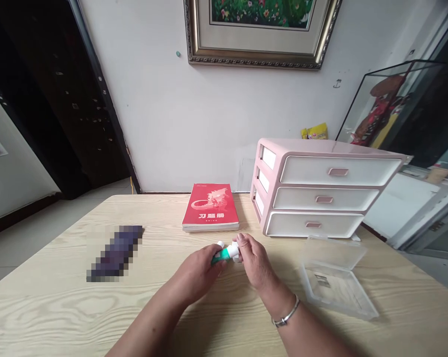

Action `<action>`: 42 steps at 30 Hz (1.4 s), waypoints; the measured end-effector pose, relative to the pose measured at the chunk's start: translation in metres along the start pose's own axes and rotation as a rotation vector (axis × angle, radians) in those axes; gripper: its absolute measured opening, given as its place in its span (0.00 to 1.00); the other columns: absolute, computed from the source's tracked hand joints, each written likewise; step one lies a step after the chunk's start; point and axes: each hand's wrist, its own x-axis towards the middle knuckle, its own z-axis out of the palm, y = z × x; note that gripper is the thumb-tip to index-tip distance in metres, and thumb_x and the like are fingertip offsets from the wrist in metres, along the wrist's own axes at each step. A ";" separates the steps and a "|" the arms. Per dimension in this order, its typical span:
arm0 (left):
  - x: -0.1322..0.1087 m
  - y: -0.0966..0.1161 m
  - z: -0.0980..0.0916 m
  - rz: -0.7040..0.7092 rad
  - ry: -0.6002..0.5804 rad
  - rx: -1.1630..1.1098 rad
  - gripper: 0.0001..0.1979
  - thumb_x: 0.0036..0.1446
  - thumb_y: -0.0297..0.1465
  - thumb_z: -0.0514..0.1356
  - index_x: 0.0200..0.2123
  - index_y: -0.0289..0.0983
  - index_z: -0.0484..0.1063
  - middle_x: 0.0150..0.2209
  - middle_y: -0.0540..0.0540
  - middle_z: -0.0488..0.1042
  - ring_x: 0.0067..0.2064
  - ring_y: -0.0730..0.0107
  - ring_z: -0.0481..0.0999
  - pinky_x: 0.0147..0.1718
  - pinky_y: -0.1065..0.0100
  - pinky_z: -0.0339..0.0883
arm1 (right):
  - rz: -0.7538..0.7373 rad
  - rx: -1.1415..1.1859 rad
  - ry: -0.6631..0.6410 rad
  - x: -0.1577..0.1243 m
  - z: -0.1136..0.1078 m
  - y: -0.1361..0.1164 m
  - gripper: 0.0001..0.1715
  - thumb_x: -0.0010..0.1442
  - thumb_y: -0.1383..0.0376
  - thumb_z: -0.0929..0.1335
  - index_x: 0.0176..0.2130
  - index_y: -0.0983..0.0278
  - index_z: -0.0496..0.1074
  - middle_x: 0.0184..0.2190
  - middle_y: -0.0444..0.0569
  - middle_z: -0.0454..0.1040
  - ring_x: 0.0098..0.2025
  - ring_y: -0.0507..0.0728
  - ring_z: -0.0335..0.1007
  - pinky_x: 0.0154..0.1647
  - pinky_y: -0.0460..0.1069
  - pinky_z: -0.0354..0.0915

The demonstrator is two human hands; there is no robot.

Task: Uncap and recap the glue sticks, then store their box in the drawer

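Note:
Both my hands meet over the middle of the light wooden table (52, 307). My left hand (199, 270) is closed around the green body of a small green-and-white object (225, 253), maybe a glue stick or marker. My right hand (254, 262) pinches its white end with the fingertips. A metal bracelet (286, 315) circles my right wrist. What the white end is exactly I cannot make out.
A red book (211, 207) lies just behind my hands. A pink three-drawer organizer (320, 191) stands at the back right. An open clear plastic box (335, 277) lies to the right. A blurred dark object (115, 253) lies at the left. Wall and framed picture (261, 32) behind.

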 end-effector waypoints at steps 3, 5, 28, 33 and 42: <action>-0.002 0.012 0.013 0.032 0.008 0.081 0.12 0.65 0.37 0.52 0.48 0.40 0.68 0.45 0.43 0.77 0.43 0.59 0.77 0.38 0.67 0.63 | 0.015 -0.060 -0.070 -0.003 0.003 -0.004 0.24 0.69 0.49 0.59 0.33 0.61 0.71 0.26 0.45 0.73 0.29 0.55 0.68 0.31 0.47 0.61; -0.001 0.015 0.020 0.031 0.007 0.135 0.14 0.66 0.39 0.52 0.49 0.39 0.67 0.45 0.41 0.76 0.42 0.57 0.77 0.37 0.65 0.62 | 0.031 -0.048 -0.095 -0.005 0.004 -0.006 0.21 0.68 0.52 0.60 0.32 0.61 0.71 0.29 0.46 0.75 0.33 0.55 0.70 0.34 0.47 0.62; -0.012 0.008 0.002 -0.089 -0.595 -1.082 0.20 0.60 0.49 0.59 0.36 0.36 0.66 0.20 0.58 0.61 0.14 0.85 0.47 0.07 0.80 0.50 | -0.527 -0.033 -0.123 -0.028 -0.019 -0.047 0.12 0.63 0.67 0.59 0.34 0.61 0.70 0.25 0.44 0.72 0.24 0.52 0.66 0.28 0.46 0.63; -0.017 -0.006 -0.004 -0.125 -0.553 -1.136 0.24 0.61 0.50 0.56 0.36 0.33 0.71 0.17 0.58 0.57 0.13 0.85 0.45 0.07 0.77 0.45 | -0.503 -0.061 0.183 -0.027 -0.046 -0.043 0.13 0.65 0.65 0.59 0.33 0.60 0.70 0.23 0.44 0.71 0.24 0.55 0.65 0.28 0.48 0.62; 0.015 -0.043 -0.003 -0.291 0.283 -0.321 0.21 0.65 0.48 0.49 0.42 0.37 0.68 0.29 0.50 0.70 0.26 0.73 0.68 0.25 0.72 0.60 | -0.103 -0.598 0.098 0.009 -0.040 -0.013 0.15 0.66 0.67 0.56 0.42 0.61 0.70 0.25 0.47 0.75 0.28 0.58 0.71 0.30 0.50 0.54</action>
